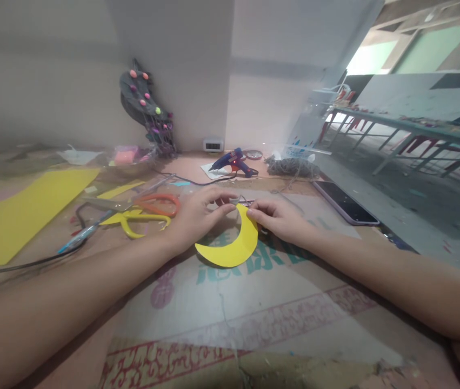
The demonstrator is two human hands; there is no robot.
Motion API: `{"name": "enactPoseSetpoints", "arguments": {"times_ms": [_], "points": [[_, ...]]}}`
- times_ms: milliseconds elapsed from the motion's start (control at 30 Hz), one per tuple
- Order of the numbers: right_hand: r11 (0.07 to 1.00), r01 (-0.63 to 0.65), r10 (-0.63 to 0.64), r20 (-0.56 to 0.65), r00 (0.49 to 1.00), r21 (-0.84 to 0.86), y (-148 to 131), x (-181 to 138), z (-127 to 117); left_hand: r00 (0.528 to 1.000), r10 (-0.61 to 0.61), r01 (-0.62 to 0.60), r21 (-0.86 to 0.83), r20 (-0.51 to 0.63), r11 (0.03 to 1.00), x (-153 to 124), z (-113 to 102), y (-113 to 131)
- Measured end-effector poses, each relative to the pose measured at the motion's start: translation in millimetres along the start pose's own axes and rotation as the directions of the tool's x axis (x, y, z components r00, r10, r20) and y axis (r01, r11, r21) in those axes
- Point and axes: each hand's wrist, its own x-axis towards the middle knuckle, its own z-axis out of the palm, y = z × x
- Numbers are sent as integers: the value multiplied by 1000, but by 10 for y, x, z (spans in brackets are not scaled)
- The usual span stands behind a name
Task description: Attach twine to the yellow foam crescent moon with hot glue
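Observation:
A yellow crescent-shaped cutout [235, 246] lies flat on a printed cardboard sheet [262, 302]. My left hand [197, 216] rests beside it, fingers curled and pinching something small and pale at the crescent's upper tip. My right hand [280, 219] lies on the other side, fingertips pressed on the same tip. What the fingers pinch is too small to name.
Orange and yellow scissors [148, 210] lie left of my hands. A large yellow sheet [22, 213] is at far left. A blue glue gun [233, 161] with its cable sits behind, a phone [345, 202] lies to the right, and a dark decorated piece [144, 108] leans on the wall.

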Motion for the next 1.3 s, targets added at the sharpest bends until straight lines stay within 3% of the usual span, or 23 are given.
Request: {"name": "enactPoseSetpoints", "arguments": {"times_ms": [200,333,600,767,1067,1200,1300], "points": [[1000,5,-5,4,1000,4,6,-7,1,999,41,-41,-13,-12,999,1,23,-43],[999,14,-17,-67,998,-39,5,-14,-7,1000,6,-6,-14,6,1000,9,15,-36],[991,42,-53,-83,995,-128,5,-21,-1,965,-228,241,-97,131,966,53,-38,53],[973,89,-107,-71,992,-212,5,-21,3,941,-280,305,-117,189,945,47,-39,57],[977,79,-93,-61,994,-199,6,-13,6,957,-239,258,-110,167,960,26,-9,1],[980,66,-79,-65,995,-185,2,-16,2,962,-247,269,-230,118,935,13,18,-56],[981,48,-61,-65,996,-187,4,-19,0,952,-304,294,-320,19,901,27,35,-84]]}}
